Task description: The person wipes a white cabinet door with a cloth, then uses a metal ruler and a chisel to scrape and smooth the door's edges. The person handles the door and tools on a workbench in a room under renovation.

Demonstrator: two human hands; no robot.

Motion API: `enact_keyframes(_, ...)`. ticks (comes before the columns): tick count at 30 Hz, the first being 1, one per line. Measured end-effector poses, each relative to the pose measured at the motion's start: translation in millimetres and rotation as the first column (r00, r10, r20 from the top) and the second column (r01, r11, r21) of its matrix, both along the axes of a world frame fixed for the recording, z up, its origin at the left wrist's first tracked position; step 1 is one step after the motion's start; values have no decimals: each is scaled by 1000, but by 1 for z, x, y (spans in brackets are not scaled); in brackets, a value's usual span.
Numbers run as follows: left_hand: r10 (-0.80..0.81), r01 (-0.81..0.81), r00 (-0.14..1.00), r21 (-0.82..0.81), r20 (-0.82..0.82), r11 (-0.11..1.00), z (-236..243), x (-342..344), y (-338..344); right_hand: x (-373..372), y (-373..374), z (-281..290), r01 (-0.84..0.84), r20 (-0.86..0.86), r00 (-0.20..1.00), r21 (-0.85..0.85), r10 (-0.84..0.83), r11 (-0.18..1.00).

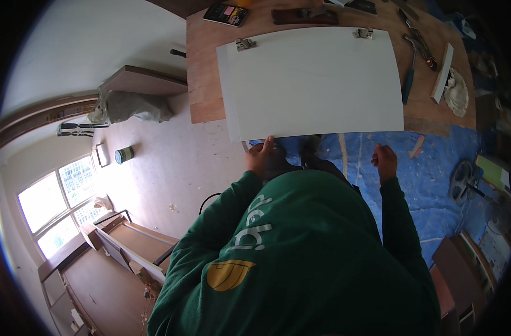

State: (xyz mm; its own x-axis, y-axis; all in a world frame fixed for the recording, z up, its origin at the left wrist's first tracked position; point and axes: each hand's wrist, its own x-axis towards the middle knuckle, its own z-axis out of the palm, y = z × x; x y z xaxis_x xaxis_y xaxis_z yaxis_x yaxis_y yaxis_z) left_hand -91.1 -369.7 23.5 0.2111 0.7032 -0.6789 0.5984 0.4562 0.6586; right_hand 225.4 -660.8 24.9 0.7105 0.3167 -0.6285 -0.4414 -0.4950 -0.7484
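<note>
A large white panel lies on the wooden worktable, with one metal hinge near its far left corner and another hinge near its far right corner. At the panel's near edge, toward the left, my left hand is closed, its thumb against the edge. Its other fingers are partly hidden. My right hand hangs apart from the panel, over the blue floor sheet, with its fingers curled in. Whether anything small is inside them is hidden.
On the plywood table lie a phone, a wooden hand plane, a hammer, a black-and-orange tool, a white strip and a crumpled cloth. Blue sheeting covers the floor at right. A can stands left.
</note>
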Motion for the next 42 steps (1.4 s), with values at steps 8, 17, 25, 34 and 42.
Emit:
enact_keyframes(8,-238,237,971,-27,-18,971,11,40,-15,-1,-16,-7,-26,9,1000,-57,27,998)
enact_keyframes(17,-327,349,927,-103,184,932,-10,83,-40,11,-57,-3,-93,25,995,-130,97,987)
enact_keyframes(25,-854,863,488,42,180,503,-9,132,-49,4,-101,3,-122,68,989,-166,134,979)
enact_keyframes(34,-962,950,78,275,260,152,-7,91,-10,-43,-179,-88,-535,46,715,-607,698,588)
enact_keyframes(42,-697,887,444,-168,562,430,148,95,45,-117,-155,-104,-547,-91,824,-384,559,744)
